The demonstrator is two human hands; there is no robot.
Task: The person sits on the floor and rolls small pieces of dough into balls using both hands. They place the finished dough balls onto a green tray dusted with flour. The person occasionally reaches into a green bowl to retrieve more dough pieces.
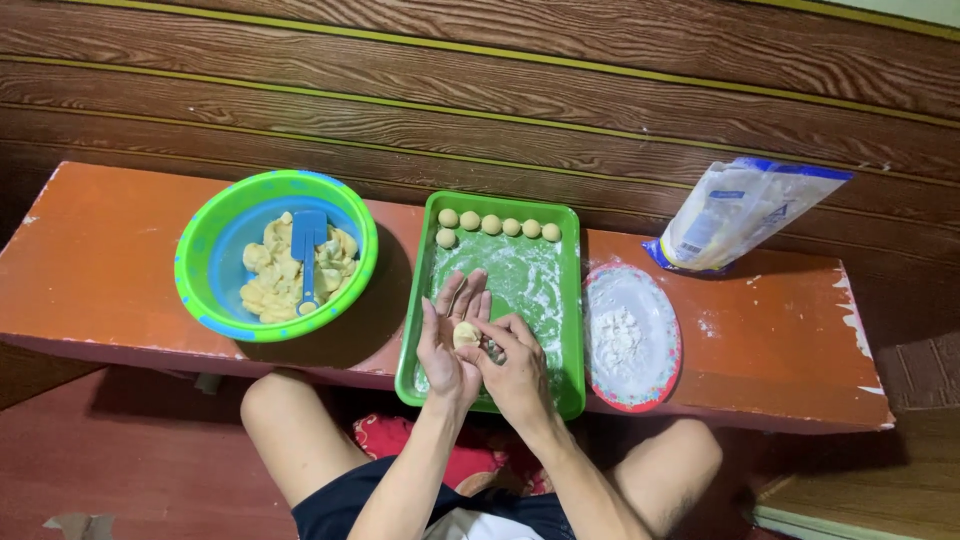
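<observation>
A small pale dough piece lies in the palm of my left hand, whose fingers are spread flat over the green tray. My right hand pinches the dough piece from the right side with its fingertips. The tray is dusted with flour. Several round dough balls sit in a row along its far edge, with one more ball below the row's left end.
A green and blue bowl of yellow dough with a blue spatula stands left of the tray. An oval plate of flour lies to the right. A flour bag leans against the wooden wall. All rest on an orange bench.
</observation>
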